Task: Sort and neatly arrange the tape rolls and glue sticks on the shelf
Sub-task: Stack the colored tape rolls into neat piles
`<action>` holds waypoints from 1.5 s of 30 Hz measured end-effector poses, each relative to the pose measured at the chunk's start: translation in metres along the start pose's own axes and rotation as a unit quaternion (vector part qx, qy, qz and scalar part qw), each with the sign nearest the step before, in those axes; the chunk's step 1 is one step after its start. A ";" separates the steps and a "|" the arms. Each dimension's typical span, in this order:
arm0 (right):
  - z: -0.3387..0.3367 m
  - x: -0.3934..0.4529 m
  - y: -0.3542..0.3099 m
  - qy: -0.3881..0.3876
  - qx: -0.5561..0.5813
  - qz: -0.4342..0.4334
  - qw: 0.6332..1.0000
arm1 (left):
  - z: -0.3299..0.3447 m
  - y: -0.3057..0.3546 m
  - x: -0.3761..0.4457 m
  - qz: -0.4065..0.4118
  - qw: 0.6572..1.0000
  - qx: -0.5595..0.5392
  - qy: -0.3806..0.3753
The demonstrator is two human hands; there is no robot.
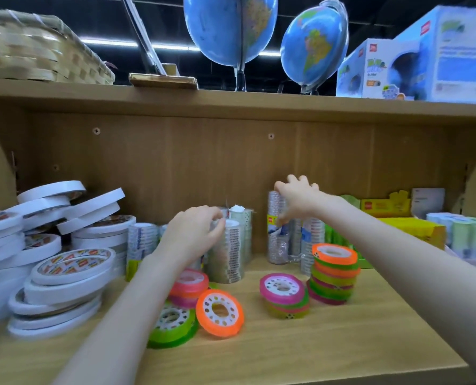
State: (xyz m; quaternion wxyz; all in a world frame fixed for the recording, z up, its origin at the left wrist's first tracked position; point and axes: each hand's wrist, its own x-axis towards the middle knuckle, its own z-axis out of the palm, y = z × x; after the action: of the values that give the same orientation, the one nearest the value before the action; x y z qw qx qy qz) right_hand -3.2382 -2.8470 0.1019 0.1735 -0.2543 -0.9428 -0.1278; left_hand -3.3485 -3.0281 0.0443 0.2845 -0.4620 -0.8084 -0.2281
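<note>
Where hands (195,232) reach, clear tape rolls (231,251), wrapped stacks

Wooden shelf (328,348) carrying, at left, piled white double-sided tape rolls (64,276); at rear centre, upright wrapped stacks of clear tape rolls (230,251); at front, loose and stacked neon tape rolls (335,273), among them a tilted orange roll (219,312). At right rear lie yellow boxes (412,232) and pale wrapped packs (464,232), contents unclear.
</note>
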 end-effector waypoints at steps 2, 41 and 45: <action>0.001 -0.001 -0.002 0.017 -0.040 -0.002 0.999 | -0.001 -0.001 0.000 0.002 1.000 -0.016 0.024; -0.043 -0.036 -0.015 -0.110 0.173 -0.125 0.971 | -0.020 -0.031 -0.002 -0.162 0.959 -0.219 0.075; -0.066 -0.019 -0.022 -0.081 0.259 -0.153 0.950 | -0.020 -0.033 -0.002 -0.159 0.958 -0.228 0.063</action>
State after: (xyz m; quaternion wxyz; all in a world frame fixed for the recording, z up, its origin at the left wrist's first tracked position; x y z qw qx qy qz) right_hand -3.2169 -2.8957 0.1510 0.1351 -0.0625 -0.9819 0.1170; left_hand -3.3714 -3.0578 0.0539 0.1818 -0.3644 -0.7785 -0.4775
